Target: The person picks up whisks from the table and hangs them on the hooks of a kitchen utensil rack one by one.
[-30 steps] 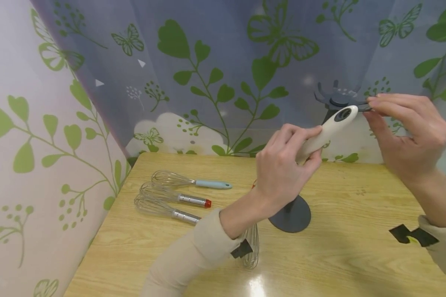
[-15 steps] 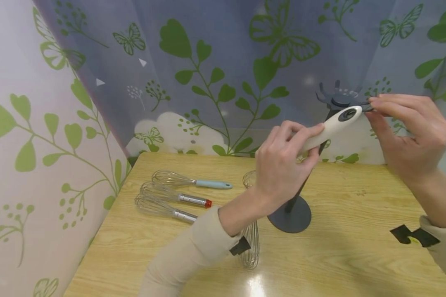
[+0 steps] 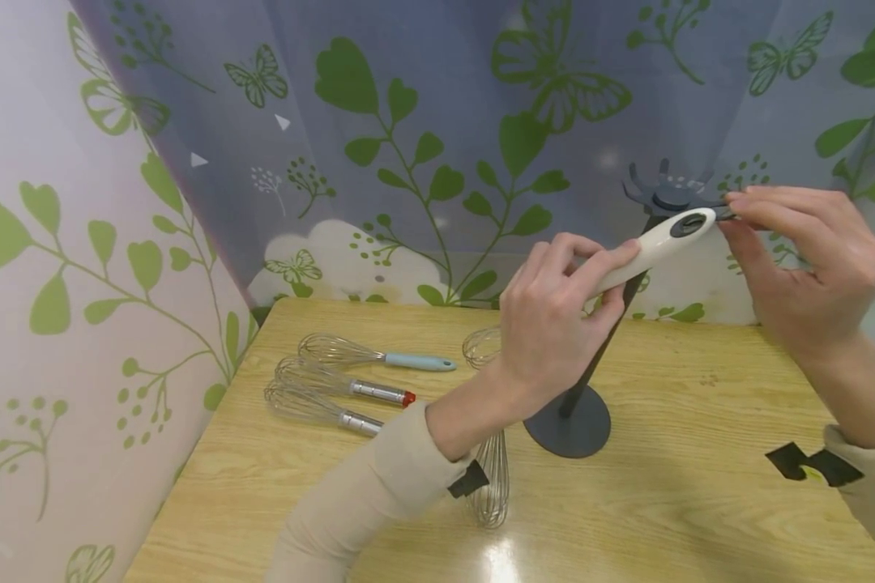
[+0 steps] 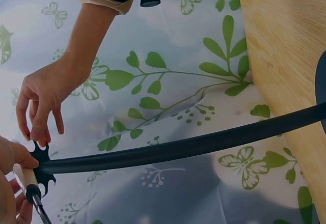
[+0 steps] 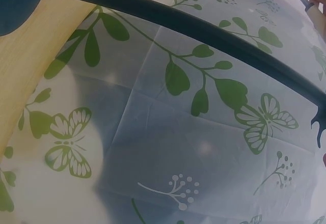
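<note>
In the head view my left hand [image 3: 550, 312] grips the white handle [image 3: 659, 247] of a whisk, its wire loops [image 3: 481, 346] showing behind the hand. The handle's end, with a dark oval hole, lies close to the hooked top [image 3: 671, 194] of a dark grey utensil stand. My right hand [image 3: 809, 259] pinches one of the hooks between thumb and fingers; the fingertips cover the hook's end. The stand's post [image 4: 178, 147] crosses the left wrist view, the whisk's metal neck [image 4: 39, 208] below it.
Three whisks lie at the left of the wooden table [image 3: 700, 437]: one with a light blue handle [image 3: 419, 362], one red-tipped [image 3: 382, 393], one silver-handled [image 3: 360, 423]. Another whisk [image 3: 492, 482] lies partly under my left forearm. The stand's round base [image 3: 569, 429] is beside it.
My left hand has tilted the whisk; its handle end has shifted slightly right toward the pinched hook, and its wire loops have come out from behind the hand. The right hand has stayed almost still.
</note>
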Motion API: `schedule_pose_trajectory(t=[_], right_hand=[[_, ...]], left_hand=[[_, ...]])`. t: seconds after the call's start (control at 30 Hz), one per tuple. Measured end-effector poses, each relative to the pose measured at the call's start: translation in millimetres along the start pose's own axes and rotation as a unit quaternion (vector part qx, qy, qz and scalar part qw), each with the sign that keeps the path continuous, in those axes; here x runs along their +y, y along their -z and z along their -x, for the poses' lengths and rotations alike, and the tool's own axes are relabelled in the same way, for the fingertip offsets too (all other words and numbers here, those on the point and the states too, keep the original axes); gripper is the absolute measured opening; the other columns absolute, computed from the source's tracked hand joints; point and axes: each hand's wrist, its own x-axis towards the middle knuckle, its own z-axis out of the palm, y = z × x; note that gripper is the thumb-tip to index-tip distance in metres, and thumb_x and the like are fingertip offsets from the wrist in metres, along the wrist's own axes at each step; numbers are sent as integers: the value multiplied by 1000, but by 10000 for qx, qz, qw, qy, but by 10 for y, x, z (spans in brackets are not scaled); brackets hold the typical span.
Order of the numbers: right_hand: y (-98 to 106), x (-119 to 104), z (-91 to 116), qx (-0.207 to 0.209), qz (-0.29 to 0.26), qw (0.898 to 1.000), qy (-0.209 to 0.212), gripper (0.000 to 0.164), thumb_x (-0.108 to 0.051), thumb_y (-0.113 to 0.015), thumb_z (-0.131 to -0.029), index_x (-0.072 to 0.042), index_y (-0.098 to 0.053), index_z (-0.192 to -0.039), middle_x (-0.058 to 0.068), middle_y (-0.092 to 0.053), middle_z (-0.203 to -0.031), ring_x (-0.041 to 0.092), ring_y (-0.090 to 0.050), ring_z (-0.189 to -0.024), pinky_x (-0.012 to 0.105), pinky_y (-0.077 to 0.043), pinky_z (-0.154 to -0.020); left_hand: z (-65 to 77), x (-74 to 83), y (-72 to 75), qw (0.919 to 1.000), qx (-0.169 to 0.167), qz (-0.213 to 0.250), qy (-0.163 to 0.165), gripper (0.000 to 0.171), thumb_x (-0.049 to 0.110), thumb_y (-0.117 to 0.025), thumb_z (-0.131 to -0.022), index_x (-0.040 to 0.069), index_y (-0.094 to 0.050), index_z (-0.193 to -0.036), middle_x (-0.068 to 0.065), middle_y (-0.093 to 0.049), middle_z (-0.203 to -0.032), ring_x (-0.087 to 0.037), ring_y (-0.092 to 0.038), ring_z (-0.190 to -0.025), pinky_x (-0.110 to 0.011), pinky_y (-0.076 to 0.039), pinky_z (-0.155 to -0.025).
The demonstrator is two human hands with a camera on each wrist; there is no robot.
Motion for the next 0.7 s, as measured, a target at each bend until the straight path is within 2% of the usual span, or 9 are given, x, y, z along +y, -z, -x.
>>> schedule_pose_trajectory(t=[0.2, 0.43, 0.7], right_hand=[[-2, 14, 3, 7, -2, 10000, -39, 30, -22, -82, -94, 7, -80, -90, 30, -77, -90, 49, -74, -89, 21, -58, -99], [-13, -34, -15, 31, 14, 10000, -56, 27, -18, -82, -93, 9, -79, -89, 32, -76, -89, 52, -73, -87, 21, -59, -99], [-13, 54, 20, 107, -76, 9999, -59, 25, -19, -84, -92, 6, -80, -88, 29, -78, -90, 48, -75, -88, 20, -59, -98]], left_hand=[[-10, -3, 4, 9999, 32, -134, -47, 32, 12, -75, -92, 25, -81, -121, 3, -71, -102, -11, -60, -81, -14, -47, -71], [-10, 2, 2, 10000, 6, -55, -14, 32, 11, -76, -92, 24, -81, -120, 2, -71, -103, -12, -60, -83, -15, -47, -72], [-10, -2, -15, 9999, 41, -110, -16, 31, 11, -76, -93, 25, -81, -120, 2, -71, -103, -12, -60, -82, -16, -48, -72]])
